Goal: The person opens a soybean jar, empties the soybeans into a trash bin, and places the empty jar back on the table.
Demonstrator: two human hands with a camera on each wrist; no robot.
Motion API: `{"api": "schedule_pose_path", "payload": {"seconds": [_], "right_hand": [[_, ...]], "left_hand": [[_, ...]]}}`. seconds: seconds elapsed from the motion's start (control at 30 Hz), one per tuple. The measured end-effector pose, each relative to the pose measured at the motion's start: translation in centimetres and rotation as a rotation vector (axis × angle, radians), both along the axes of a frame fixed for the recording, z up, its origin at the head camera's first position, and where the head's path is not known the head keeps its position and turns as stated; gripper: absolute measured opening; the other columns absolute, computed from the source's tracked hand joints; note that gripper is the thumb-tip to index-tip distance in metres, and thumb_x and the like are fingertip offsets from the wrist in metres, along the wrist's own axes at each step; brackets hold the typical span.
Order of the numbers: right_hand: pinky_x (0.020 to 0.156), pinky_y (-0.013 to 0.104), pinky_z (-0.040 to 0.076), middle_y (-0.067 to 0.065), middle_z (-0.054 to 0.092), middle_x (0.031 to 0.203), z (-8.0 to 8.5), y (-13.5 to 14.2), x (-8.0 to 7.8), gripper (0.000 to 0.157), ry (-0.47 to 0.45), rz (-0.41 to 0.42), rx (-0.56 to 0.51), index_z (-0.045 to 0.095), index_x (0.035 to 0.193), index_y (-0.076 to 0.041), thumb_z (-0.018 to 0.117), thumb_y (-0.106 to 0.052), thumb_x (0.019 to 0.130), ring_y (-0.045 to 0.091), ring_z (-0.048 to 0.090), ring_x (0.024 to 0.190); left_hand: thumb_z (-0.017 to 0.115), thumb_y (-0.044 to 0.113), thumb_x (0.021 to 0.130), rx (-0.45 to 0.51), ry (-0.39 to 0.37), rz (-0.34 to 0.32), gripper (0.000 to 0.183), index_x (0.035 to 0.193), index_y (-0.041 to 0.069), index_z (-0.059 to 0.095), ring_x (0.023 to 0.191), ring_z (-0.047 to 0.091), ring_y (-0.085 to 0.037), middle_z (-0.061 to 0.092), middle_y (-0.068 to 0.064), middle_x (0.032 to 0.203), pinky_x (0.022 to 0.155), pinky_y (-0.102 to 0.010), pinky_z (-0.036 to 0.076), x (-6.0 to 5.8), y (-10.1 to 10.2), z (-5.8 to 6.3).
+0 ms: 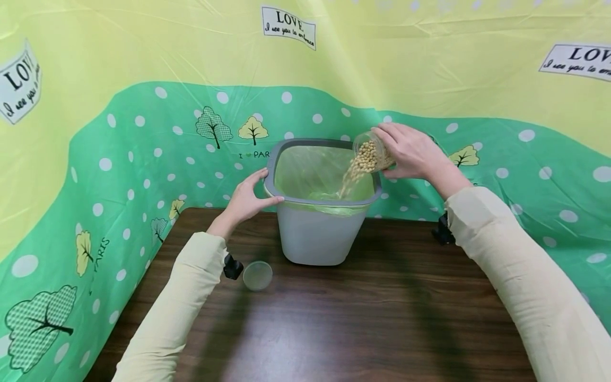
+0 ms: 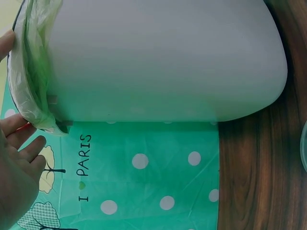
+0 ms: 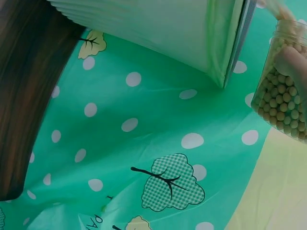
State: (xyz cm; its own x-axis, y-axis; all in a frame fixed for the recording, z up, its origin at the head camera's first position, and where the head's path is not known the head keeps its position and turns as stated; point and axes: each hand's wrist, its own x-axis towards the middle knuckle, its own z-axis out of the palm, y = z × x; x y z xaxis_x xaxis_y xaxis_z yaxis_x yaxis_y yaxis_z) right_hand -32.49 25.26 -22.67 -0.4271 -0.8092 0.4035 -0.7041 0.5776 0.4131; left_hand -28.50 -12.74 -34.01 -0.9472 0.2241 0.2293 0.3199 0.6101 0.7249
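Note:
A light grey trash can (image 1: 317,239) with a darker rim and a green liner bag (image 1: 310,170) stands upright on the table. My left hand (image 1: 248,199) holds its near left rim corner, thumb at the front and fingertips at the side; two fingers hang loosely below the rim in the left wrist view. Over the can's right rim, my right hand (image 1: 410,151) grips a clear jar (image 3: 273,100), tipped with its mouth toward the can. Soybeans (image 1: 367,155) still fill much of the jar, while others stream down into the bag.
A round clear lid (image 1: 258,276) lies on the dark wooden table (image 1: 343,323), left of the can's base. Behind the table hangs a green and yellow printed cloth (image 1: 191,106), close to the can's back.

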Motion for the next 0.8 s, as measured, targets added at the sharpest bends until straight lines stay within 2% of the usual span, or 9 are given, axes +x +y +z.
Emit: {"api": "schedule_pose_path", "payload": {"seconds": [0.43,0.8], "right_hand": [[0.100,0.051,0.033,0.026,0.045,0.124,0.6,-0.2,0.1,0.102,0.047,0.041,0.090,0.037,0.131,0.004,0.085,-0.034,0.050,0.042,0.043,0.113],[0.101,0.049,0.031,0.029,0.044,0.127,1.1,-0.8,0.2,0.099,0.097,0.092,0.186,0.038,0.131,0.006,0.085,-0.032,0.053,0.041,0.039,0.119]], "left_hand": [[0.067,0.055,0.073,0.011,0.004,0.000,0.086,0.142,0.019,0.031,0.136,0.021,-0.018,0.026,0.007,0.147,0.106,-0.045,0.025,0.0,0.0,-0.1],[0.067,0.055,0.073,0.017,0.010,0.005,0.087,0.142,0.018,0.031,0.136,0.021,-0.017,0.027,0.007,0.147,0.106,-0.045,0.026,-0.1,0.1,-0.2]]}}
